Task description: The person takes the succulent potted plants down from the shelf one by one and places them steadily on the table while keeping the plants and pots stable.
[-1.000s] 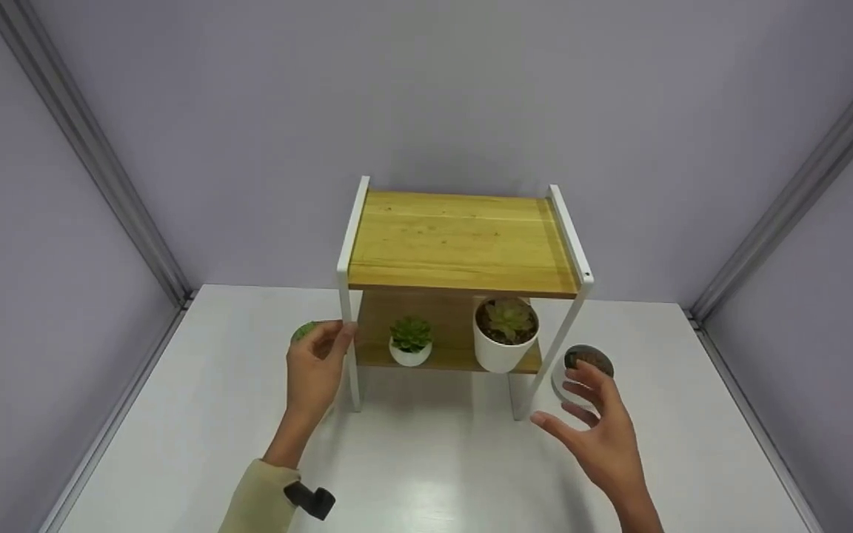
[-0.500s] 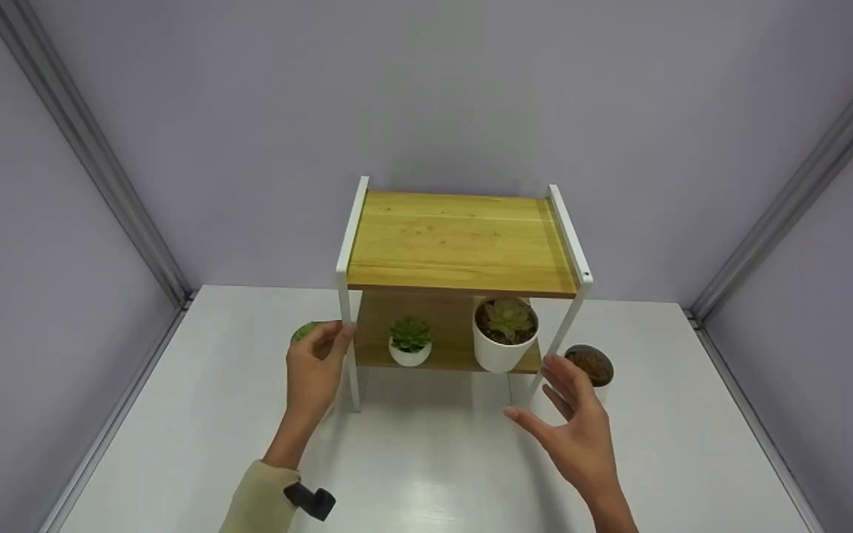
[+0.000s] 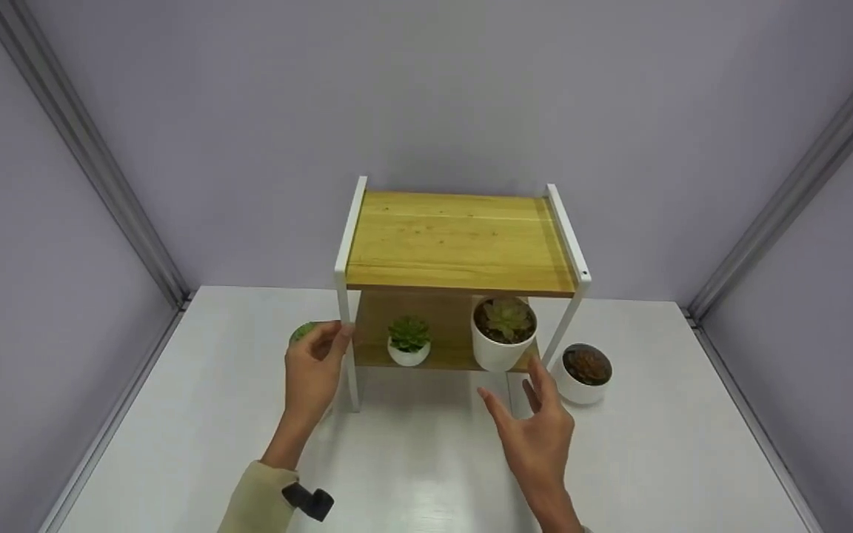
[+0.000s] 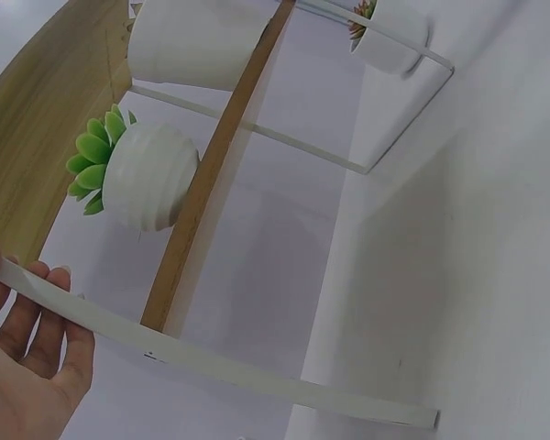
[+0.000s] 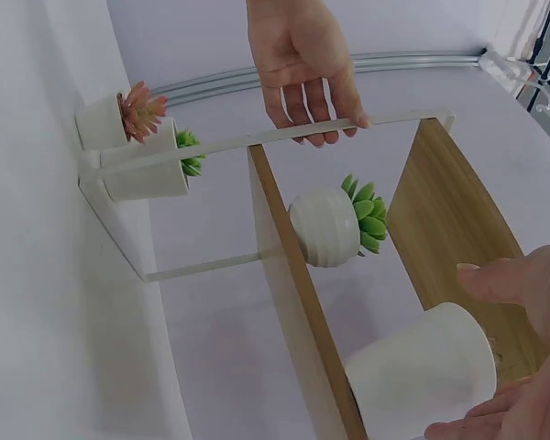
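Shifted leftward, the empty right hand point(image 3: 539, 440) is spread before the large pot point(image 3: 497, 357), the rack point(image 3: 463, 240) gripped by the left hand point(image 3: 313, 377).

In the head view, we see only a sliver of the green plant point(image 3: 300, 332) at nine o'clock of the shelf point(image 3: 463, 240), behind the left grip point(image 3: 315, 377). The right grip point(image 3: 537, 437) covers the foot of the leg point(image 3: 563, 327) at five o'clock; we cannot tell whether it touches the big pot point(image 3: 497, 354). The sleeve point(image 3: 255, 497) is cut off at seven o'clock. The left wrist view crops the big pot at eleven o'clock. In the right wrist view, clutter point(image 5: 536, 73) at two o'clock is too blurred for us to name.
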`<state>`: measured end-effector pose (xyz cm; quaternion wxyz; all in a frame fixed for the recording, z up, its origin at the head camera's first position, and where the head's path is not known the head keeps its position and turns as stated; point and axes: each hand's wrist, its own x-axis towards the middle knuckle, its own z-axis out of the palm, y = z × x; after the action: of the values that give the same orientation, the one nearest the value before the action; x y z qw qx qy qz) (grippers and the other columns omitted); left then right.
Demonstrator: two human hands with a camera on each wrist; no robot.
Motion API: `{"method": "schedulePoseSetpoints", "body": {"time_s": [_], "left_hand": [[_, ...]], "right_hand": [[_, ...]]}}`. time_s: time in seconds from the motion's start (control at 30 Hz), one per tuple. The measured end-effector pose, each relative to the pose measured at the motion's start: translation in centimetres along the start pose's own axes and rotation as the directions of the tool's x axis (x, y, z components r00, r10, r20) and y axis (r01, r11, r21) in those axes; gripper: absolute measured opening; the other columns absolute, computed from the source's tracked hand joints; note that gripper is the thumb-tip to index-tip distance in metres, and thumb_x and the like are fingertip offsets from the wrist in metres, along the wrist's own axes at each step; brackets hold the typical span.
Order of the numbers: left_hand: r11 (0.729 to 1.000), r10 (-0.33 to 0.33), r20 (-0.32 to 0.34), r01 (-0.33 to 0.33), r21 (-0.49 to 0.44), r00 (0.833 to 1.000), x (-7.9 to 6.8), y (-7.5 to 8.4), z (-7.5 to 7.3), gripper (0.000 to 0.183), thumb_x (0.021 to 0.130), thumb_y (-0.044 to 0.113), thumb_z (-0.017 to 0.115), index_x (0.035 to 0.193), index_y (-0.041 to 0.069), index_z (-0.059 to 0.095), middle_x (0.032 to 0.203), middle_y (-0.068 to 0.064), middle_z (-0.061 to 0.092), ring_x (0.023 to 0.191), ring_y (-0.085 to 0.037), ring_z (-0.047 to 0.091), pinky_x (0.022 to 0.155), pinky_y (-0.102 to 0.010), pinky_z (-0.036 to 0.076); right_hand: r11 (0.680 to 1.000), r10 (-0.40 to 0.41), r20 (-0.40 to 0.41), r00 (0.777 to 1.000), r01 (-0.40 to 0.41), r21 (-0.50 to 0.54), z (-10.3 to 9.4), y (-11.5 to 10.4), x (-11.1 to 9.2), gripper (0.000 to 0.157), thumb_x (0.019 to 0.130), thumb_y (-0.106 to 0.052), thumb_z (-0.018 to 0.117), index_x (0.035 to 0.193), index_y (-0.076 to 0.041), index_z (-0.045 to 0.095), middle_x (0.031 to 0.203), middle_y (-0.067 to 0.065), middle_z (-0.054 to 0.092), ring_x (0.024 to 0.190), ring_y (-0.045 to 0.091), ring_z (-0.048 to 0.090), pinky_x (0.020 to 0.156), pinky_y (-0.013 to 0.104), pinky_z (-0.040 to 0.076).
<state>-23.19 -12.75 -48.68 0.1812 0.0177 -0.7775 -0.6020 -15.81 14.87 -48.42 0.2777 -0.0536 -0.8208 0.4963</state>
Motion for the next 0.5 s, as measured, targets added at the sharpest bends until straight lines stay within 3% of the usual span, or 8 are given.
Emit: {"method": "schedulePoseSetpoints", "body": {"time_s": [0.13,0.33,0.5], "left_hand": [[1.0,-0.01,0.001,0.01,-0.003,1.0,0.0,0.0,-0.1,0.031,0.103,0.037,0.069,0.117,0.011,0.076,0.114,-0.014,0.076,0.108,-0.02,0.074,0.095,-0.021,0.057],[1.0,0.026,0.0,-0.026,-0.01,1.0,0.0,0.0,0.0,0.029,0.103,0.037,0.068,0.114,0.011,0.077,0.11,-0.016,0.076,0.104,-0.018,0.073,0.094,-0.016,0.053],[1.0,0.017,-0.006,-0.017,-0.003,1.0,-0.2,-0.1,0.1,0.029,0.103,0.037,0.068,0.115,0.011,0.076,0.111,-0.016,0.076,0.105,-0.016,0.073,0.094,-0.014,0.053]], "right_hand": [[0.999,-0.021,-0.035,0.999,0.021,0.026,1.1,0.1,0.1,0.083,0.081,-0.01,0.092,0.152,0.002,0.05,0.155,0.021,0.056,0.143,0.036,0.057,0.112,0.045,0.052],[0.994,-0.066,-0.08,0.995,0.073,0.083,2.3,0.0,0.4,0.093,0.081,-0.013,0.092,0.157,0.002,0.042,0.162,0.022,0.046,0.15,0.038,0.048,0.116,0.055,0.047],[0.996,-0.023,-0.117,0.993,0.032,0.08,3.3,-0.4,0.4,0.1,0.082,-0.02,0.092,0.16,0.006,0.034,0.164,0.027,0.04,0.153,0.041,0.042,0.119,0.06,0.043]]}}
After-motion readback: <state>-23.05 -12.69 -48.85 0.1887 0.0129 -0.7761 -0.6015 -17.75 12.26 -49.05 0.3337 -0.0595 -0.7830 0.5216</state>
